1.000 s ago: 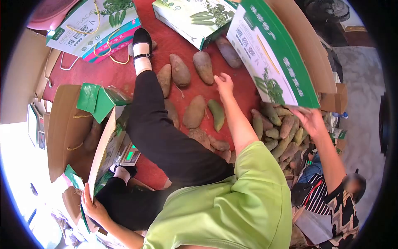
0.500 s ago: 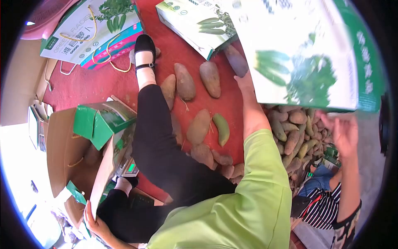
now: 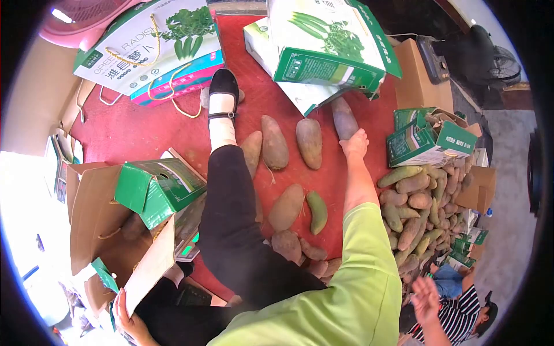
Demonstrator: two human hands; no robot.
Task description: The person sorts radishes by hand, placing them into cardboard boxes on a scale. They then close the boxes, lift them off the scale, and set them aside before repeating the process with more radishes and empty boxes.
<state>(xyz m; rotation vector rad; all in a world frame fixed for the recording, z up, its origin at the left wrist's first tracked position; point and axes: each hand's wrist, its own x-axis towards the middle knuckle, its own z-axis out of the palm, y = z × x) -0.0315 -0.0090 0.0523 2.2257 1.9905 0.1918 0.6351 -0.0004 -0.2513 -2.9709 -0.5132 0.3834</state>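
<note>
My left hand [image 3: 128, 320] grips the flap edge of an open cardboard carton [image 3: 95, 222], its fingers curled over the board. Inside the carton a brownish radish [image 3: 133, 226] shows dimly. My right hand [image 3: 354, 144] is stretched forward, closed around the near end of a long, soil-covered radish [image 3: 344, 118] that lies on the red surface [image 3: 360, 75]. More dusty radishes [image 3: 309, 143] lie between my leg and my right arm. Among them is a curved green radish [image 3: 317, 212].
A green-and-white carton [image 3: 332, 43] rests on another at the back. Printed boxes [image 3: 138, 49] stand at back left beside a pink basin [image 3: 86, 23]. A radish heap [image 3: 418, 213] is at right, near a small carton [image 3: 430, 138]. Another person's hand [image 3: 426, 300] shows low right.
The carton another person held up at the right now sits at the back, and that person's hand is empty and lower. My right hand stays at the same radish; the view has shifted.
</note>
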